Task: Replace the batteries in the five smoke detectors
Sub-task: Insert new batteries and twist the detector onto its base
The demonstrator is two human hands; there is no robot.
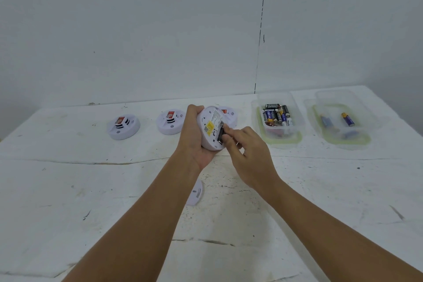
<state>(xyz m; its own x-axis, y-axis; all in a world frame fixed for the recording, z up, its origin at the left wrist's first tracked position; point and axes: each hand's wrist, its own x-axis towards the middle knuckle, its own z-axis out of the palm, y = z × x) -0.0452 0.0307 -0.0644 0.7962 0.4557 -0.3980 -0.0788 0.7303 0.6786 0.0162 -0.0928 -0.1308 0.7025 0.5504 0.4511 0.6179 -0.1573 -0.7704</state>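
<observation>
White smoke detector (pixel 211 129) gripped in left hand (pixel 194 142) above mid-table; right hand (pixel 248 155) fingers (pixel 229 138) pinching battery (pixel 220 131). Bare table (pixel 91 190) at near edge.

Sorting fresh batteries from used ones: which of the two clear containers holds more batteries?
The nearer-to-centre container, just right of the hands, holds a packed cluster of batteries; the far-right container holds only a few loose ones.

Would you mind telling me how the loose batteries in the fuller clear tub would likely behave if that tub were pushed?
The batteries are smooth cylinders piled loosely, so they would probably roll and shift. The tub looks thin and light, so it would likely slide easily across the table, with its walls keeping them in.
</observation>
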